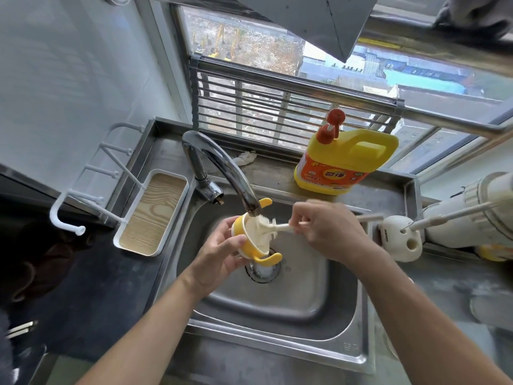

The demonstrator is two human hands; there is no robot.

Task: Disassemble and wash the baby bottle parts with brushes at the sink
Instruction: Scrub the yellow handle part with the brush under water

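Steel sink (277, 298) below the window, faucet (219, 162) arcing over the basin. Your left hand (219, 259) curls fingers & thumb round the yellow handled collar (251, 248) just under the spout, above the drain. Your right hand (333, 232) pinches the brush (273, 227), bristles inside the collar.

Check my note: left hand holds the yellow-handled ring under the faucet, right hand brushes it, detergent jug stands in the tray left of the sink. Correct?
One error. The head view shows the detergent jug on the ledge behind the sink, right of the faucet, not in the tray. Left hand holding the ring, right hand working the brush: correct.
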